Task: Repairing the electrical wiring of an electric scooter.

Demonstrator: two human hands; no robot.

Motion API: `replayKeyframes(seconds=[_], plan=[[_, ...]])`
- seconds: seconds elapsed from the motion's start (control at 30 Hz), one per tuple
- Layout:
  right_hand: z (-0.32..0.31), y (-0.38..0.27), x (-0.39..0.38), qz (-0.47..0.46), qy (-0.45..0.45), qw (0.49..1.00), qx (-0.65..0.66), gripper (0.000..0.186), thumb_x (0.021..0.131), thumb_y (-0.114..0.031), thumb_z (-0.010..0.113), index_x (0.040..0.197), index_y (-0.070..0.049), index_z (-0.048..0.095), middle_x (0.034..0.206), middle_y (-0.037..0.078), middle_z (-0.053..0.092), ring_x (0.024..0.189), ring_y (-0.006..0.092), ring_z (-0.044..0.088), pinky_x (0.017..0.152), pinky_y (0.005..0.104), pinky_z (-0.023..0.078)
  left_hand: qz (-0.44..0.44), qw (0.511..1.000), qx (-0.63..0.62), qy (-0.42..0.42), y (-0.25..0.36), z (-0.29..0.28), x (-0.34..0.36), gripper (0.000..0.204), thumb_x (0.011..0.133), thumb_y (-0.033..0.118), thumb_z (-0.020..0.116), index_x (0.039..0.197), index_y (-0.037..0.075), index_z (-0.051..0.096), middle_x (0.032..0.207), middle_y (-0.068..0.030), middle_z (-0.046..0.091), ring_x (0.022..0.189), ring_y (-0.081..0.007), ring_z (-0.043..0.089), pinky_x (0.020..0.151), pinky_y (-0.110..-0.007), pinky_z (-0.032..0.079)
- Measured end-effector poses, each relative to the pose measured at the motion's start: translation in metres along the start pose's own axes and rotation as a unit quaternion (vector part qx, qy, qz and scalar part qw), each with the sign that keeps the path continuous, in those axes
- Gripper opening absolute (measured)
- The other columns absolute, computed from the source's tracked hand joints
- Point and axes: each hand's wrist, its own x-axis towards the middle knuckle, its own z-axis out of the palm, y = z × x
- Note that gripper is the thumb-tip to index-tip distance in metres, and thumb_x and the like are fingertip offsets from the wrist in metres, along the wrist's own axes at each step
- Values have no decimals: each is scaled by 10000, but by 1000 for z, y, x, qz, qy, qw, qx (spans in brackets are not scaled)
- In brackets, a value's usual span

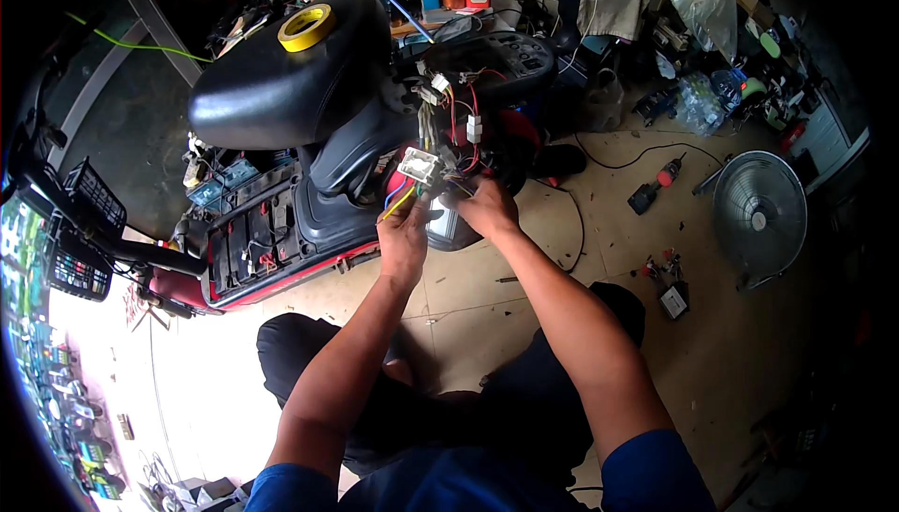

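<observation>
At the rear of a scooter with its black seat (pixel 272 90) tipped up, both hands work close together on a wire bundle. My left hand (pixel 405 231) is closed around wires, with yellow and blue wires (pixel 397 201) sticking out beside its fingers. Just above those fingers sits a whitish rectangular block (pixel 419 165), perhaps a connector. My right hand (pixel 489 210) pinches dark thin wires (pixel 459 184); its fingertips are partly hidden. Between the hands shows a silvery box (pixel 449 223). White plug connectors (pixel 474 128) on red wires hang above.
Yellow tape (pixel 306 27) rests on the seat. The scooter's open floor compartment (pixel 257 240) holds dark blocks and wires. On the tiled floor lie a red-and-black cordless drill (pixel 655 184), a round metal fan (pixel 759 217) and a small wired box (pixel 673 300). Behind stands a cluttered bench (pixel 440 15).
</observation>
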Motion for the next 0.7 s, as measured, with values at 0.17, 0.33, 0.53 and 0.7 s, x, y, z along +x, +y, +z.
replayKeyframes(seconds=[0.17,0.33,0.53,0.7], plan=[[1,-8,-7,-10,20,999,-26,574,789,-498,799,1275,-208,703,1208,152,716,1131,331,676,955,426,526,-10,1000,16,-4,-10,-3,3,272,1042,165,611,1254,4,667,1128,-61,734,986,-128,672,852,-292,545],[14,5,-13,-52,61,997,-1,588,797,-499,804,1293,-204,688,1213,138,717,1155,337,665,964,438,515,-17,997,-64,-30,-5,3,2,227,1037,140,609,1209,5,671,1088,-58,728,956,-139,685,903,-317,540],[12,34,0,-124,-11,986,113,560,821,-443,799,1290,-160,679,1250,130,704,1152,329,669,960,418,516,-22,996,-40,-75,15,13,-14,239,1046,156,598,1231,27,677,1074,-34,727,961,-127,667,888,-323,551],[13,20,-21,-150,-76,984,64,595,841,-440,784,1317,-110,647,1258,151,691,1185,301,656,977,413,509,-32,995,-43,-83,34,3,-23,233,1040,95,577,1226,-11,673,1069,-76,746,977,-139,686,908,-298,539]])
